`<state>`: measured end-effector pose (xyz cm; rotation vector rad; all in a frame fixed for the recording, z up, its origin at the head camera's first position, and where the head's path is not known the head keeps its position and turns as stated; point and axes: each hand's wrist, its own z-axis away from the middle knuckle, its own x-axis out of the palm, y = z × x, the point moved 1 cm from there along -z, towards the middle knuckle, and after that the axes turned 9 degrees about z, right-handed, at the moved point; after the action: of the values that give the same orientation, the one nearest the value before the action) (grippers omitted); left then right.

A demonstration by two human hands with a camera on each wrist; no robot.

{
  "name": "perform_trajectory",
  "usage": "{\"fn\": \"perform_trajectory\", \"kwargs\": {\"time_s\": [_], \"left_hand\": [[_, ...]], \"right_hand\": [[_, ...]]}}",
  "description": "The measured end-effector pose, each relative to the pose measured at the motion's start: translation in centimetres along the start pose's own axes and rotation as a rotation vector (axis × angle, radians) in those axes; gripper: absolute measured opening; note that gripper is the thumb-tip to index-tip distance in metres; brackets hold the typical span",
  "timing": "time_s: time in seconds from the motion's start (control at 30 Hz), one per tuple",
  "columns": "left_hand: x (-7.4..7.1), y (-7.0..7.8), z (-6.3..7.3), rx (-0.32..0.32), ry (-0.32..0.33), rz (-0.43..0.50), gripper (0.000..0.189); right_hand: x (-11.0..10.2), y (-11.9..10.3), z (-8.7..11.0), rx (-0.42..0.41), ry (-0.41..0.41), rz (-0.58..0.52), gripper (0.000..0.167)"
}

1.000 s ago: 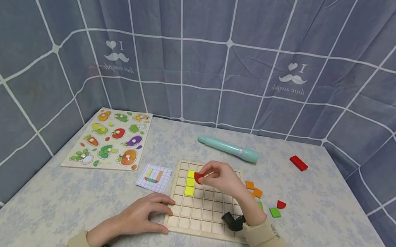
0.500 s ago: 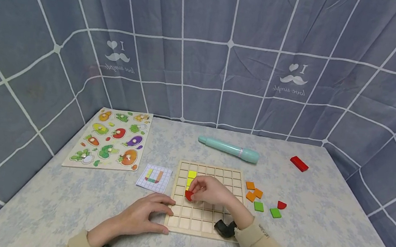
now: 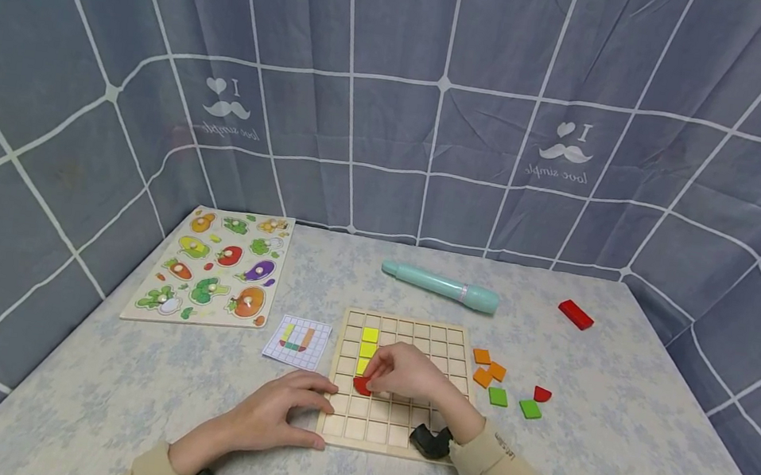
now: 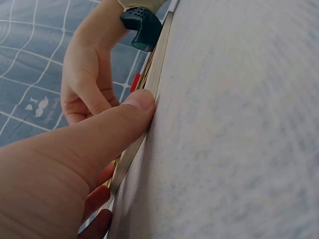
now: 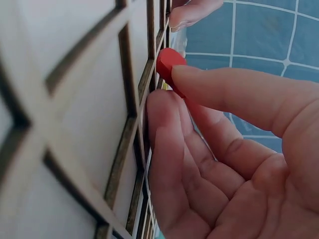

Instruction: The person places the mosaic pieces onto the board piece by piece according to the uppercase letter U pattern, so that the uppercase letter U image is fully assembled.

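Looking forward and down over the table [image 3: 613, 445] from the head, close and sideways-tipped low past the board [image 3: 376, 433] from the left wrist, even closer across its surface from the right, sharing board and right hand [image 3: 409, 373] throughout.

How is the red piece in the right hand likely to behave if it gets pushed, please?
The red piece is probably stiff, as it shows no bend in the pinch of the right hand. It is likely light, being a small, thin tile. Its flat shape suggests it would slide rather than roll, though the raised grid of the board may stop it.
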<state>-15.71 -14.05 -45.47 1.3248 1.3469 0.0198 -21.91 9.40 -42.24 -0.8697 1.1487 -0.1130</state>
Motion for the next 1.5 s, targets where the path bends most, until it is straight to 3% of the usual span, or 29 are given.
{"fn": "perform_trajectory", "kwargs": {"time_s": [0.33,0.5,0.7,0.9,1.1,1.3,1.5], "left_hand": [[0.1,-0.2,0.0,0.015,0.003,-0.009,0.032],[0.1,-0.1,-0.1,0.012,-0.001,-0.007,0.031],[0.1,-0.1,-0.1,0.005,-0.004,-0.004,0.032],[0.1,-0.1,0.0,0.006,-0.002,0.001,0.033],[0.1,-0.1,0.0,0.015,0.005,-0.004,0.033],[0.1,-0.2,0.0,0.027,0.011,0.001,0.032],[0.0,-0.2,0.1,0.011,0.002,0.008,0.033]], "right_hand": [[-0.3,-0.8,0.6,0.059,0.027,0.181,0.008],[-0.4,-0.7,0.7,0.058,0.025,0.177,0.008],[-1.4,-0.3,0.8,0.002,0.025,0.099,0.009],[-4.8,0.3,1.9,-0.096,0.009,0.058,0.022],[-9.2,1.6,4.4,-0.216,-0.026,0.004,0.030],[-12.7,3.1,7.3,-0.210,0.019,-0.020,0.034],[-14.6,5.3,9.4,-0.200,0.069,-0.013,0.029]]}}
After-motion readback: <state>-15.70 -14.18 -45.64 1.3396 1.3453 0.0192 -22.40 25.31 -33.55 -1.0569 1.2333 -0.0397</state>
